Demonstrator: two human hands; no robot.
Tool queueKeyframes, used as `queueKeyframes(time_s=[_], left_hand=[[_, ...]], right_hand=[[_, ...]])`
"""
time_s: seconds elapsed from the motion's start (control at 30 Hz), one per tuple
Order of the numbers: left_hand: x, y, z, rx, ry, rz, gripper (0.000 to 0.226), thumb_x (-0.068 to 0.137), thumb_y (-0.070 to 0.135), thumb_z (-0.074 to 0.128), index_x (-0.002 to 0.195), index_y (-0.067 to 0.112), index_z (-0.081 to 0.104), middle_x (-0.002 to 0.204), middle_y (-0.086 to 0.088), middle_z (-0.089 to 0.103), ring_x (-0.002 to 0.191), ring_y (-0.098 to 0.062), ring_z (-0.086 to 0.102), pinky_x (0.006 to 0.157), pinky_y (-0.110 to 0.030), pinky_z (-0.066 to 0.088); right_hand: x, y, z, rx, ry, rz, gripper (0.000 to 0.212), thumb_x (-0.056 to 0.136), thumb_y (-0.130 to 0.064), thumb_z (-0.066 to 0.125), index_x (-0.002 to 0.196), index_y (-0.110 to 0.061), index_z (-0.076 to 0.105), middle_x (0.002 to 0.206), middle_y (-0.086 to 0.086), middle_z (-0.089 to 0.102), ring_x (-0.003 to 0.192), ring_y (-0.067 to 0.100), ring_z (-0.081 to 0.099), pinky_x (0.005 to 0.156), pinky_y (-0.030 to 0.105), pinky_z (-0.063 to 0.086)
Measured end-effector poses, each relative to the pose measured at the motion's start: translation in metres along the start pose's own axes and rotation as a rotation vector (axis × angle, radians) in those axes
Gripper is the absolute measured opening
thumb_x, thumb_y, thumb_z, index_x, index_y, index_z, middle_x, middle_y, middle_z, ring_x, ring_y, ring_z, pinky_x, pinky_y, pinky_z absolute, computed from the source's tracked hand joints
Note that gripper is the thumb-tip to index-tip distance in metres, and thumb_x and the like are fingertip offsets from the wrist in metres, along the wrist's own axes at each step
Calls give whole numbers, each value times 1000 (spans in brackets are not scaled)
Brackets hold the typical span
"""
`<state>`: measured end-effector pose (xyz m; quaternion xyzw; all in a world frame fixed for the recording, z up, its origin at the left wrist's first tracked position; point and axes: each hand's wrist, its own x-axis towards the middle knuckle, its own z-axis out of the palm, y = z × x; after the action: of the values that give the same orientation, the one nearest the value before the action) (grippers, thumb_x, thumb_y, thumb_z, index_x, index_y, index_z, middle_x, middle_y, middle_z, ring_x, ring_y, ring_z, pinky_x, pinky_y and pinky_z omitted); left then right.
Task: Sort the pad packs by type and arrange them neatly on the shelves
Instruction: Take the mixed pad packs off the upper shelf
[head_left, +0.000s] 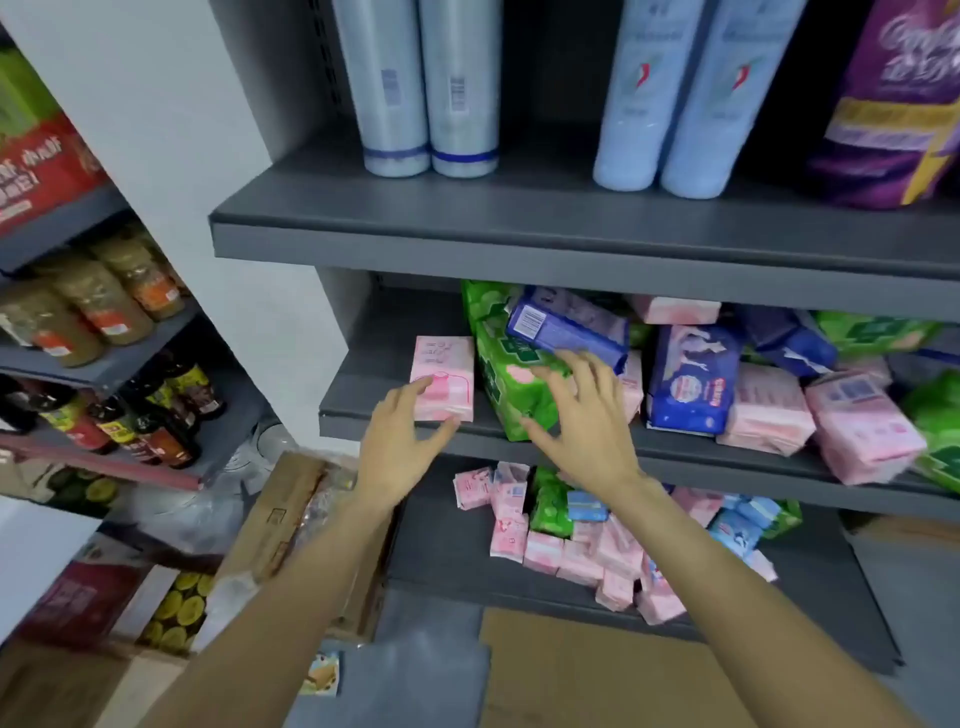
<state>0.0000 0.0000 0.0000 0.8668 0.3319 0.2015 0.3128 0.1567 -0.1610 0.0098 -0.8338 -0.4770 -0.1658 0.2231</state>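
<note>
On the middle grey metal shelf (395, 410) a pale pink rectangular plastic-wrapped pad pack (443, 376) is stood upright near the front edge, well left of the jumbled heap. Its long axis runs vertical, printed face turned outward toward the camera. The left hand (400, 447) is held at the pack's lower left — fingers spread and straight, fingertips touching or just short of the front face; which cannot be told. Nothing is gripped by it.

The right hand (582, 421) is spread wide, fingers apart, over a bright green soft-plastic pad pack (511, 395) just right of the pink one. This green pack is leant, top tilted back-left, long axis roughly vertical but skewed. It is lain on at the top by a dark blue pad pack (569, 325), whose long axis runs approx. left-to-right, barcode end pointing left.

So the green pack lies directly under and ahead of the right hand, which is nearer; the pink pack lies ahead-right of the left hand.

Judged: the next move prob. calls for a grip on the green pack's front edge. The blue pack could slide off if it is pulled.

More pink, green and blue packs are piled on the lower shelf (441, 551).
</note>
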Motion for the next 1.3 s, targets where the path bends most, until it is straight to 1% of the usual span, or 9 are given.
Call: queueKeyframes(time_s=[0.1,0.2,0.33,0.47,0.57,0.73,0.87,0.97,1.3], left_hand=[[21,8,19,137,60,104,71,78,63,53,133,17,51,129,-5,55,114,-29,50,94,-41,41],[39,17,42,160,91,181,85,71,72,42,134,15,50,132,-6,54,120,-28,47,98,-39,37],[47,42,76,168,59,244,104,67,72,64,148,20,27,139,-8,42,127,-26,37,101,-37,35],[54,63,103,121,70,72,118,63,72,69,152,24,8,155,-15,17,136,-32,30,103,-44,38],[57,63,112,84,111,8,112,67,64,72,152,26,9,154,-16,23,131,-34,39,97,-45,42],[58,49,116,-66,222,55,79,75,47,75,141,17,42,139,-7,50,120,-27,53,88,-37,47],[28,46,105,-333,259,149,71,75,31,79,137,14,49,142,-6,50,129,-14,47,101,-10,33],[-10,50,86,-411,254,220,72,73,29,80,137,19,47,144,-6,47,132,-7,41,107,-10,30],[-154,-16,47,-239,-85,125,78,68,56,74,133,19,55,134,9,54,113,1,54,99,-16,42]], right_hand=[[19,11,22,-134,-13,14,69,72,-57,68,128,-21,50,129,17,47,123,43,36,105,63,29],[27,26,34,-159,32,-5,68,79,-67,45,130,-22,49,137,15,44,126,41,37,102,56,31],[35,57,25,-146,176,18,52,82,-39,47,127,-13,50,123,21,52,102,40,50,84,46,43],[35,81,32,-230,6,40,83,70,-27,66,143,-23,27,132,25,48,116,49,47,92,56,45],[34,84,36,-197,-28,62,96,66,-23,81,143,-25,23,134,22,49,119,46,49,81,52,53],[38,75,38,-74,212,92,70,63,-9,82,127,-6,53,119,16,63,111,35,60,70,43,58],[10,58,18,49,384,92,55,78,-11,70,129,-6,51,124,11,61,116,31,55,76,35,54],[-27,41,-6,182,453,113,53,80,-14,68,129,-5,49,126,10,58,114,30,55,88,31,45],[-181,1,-32,416,38,458,66,70,-48,62,119,-4,53,97,5,62,78,25,55,62,24,30]])
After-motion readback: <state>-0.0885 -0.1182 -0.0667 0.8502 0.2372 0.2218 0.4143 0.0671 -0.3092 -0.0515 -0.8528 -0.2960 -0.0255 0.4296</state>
